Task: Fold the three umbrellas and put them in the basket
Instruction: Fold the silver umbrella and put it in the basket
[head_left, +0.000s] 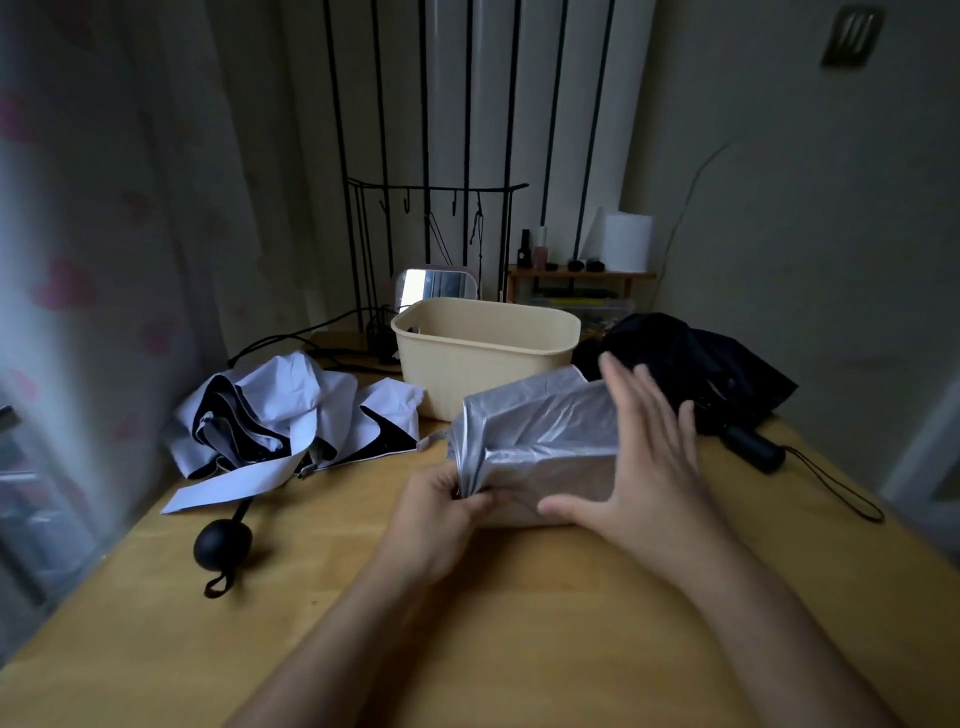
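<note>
On the wooden surface (467, 649), a white umbrella (291, 415) lies crumpled and unfolded at the left, its round black handle toward the near edge. Right of it, the left hand (436, 519) pinches the near end of the silver umbrella (540, 431), which lies just in front of the cream basket (483, 358). The right hand (644, 467) spreads straight fingers (639, 400) flat against the umbrella's right side, and the black umbrella (691, 364) lies farther right.

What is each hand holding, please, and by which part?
The left hand pinches the silver umbrella by its near fabric edge; the right hand grips nothing.
</note>
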